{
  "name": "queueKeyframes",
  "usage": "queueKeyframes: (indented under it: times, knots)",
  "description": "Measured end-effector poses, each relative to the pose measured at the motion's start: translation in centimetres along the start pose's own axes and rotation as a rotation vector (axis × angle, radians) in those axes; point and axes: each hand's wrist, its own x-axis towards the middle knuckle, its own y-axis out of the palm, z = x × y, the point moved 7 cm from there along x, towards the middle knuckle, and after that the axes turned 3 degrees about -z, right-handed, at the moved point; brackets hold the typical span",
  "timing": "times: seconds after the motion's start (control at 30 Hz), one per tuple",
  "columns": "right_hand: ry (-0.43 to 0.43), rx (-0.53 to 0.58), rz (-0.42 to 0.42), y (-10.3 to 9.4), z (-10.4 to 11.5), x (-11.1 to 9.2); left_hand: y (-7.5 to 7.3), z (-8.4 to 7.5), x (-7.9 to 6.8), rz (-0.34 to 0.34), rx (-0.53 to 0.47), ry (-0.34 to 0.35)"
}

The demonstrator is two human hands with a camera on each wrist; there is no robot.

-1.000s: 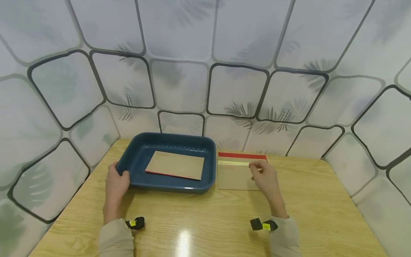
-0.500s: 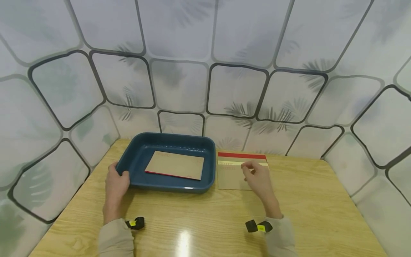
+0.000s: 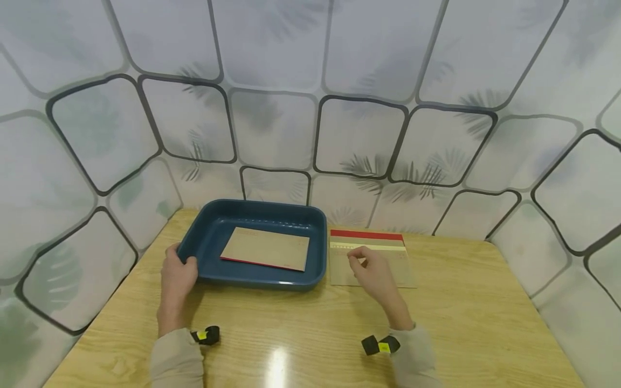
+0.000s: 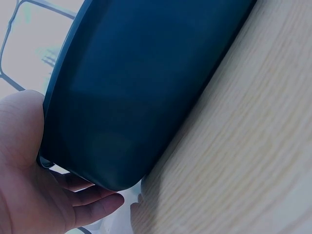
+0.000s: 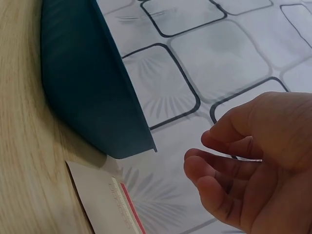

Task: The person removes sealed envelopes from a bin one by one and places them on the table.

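Our left hand grips the left end of the blue tray, thumb over the rim and fingers beneath. Our right hand holds nothing; its fingers are loosely curled, thumb slightly apart from the fingertips. It hovers just right of the tray, over the fanned envelopes, apparently clear of them.

We judge that thin, overlapping paper could make our fingertips catch 2 envelopes at once or scatter the fan; a tug on the tray's left end could slide its loose contents.

The fan's long axis runs side to side, like the tray's, its red strip farthest from us. Inside the tray, a brown envelope, red showing beneath its near edge, lies almost along that axis, right end slightly nearer us.
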Motion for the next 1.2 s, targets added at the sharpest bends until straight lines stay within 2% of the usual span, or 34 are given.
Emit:
queueKeyframes:
  times: [0.27, 0.77, 1.2]
  knots:
    - [-0.118, -0.046, -0.003, 1.4, 1.0, -0.2, -0.1, 0.4, 0.2, -0.016, 0.000, 0.000]
    - [-0.163, -0.129, 0.094, 4.1, 2.3, -0.9, -0.1, 0.2, 0.1, -0.004, -0.001, 0.002]
    - [-0.203, -0.234, 0.065, 5.1, 3.3, -0.9, 0.0, 0.4, 0.1, 0.004, 0.003, -0.007]
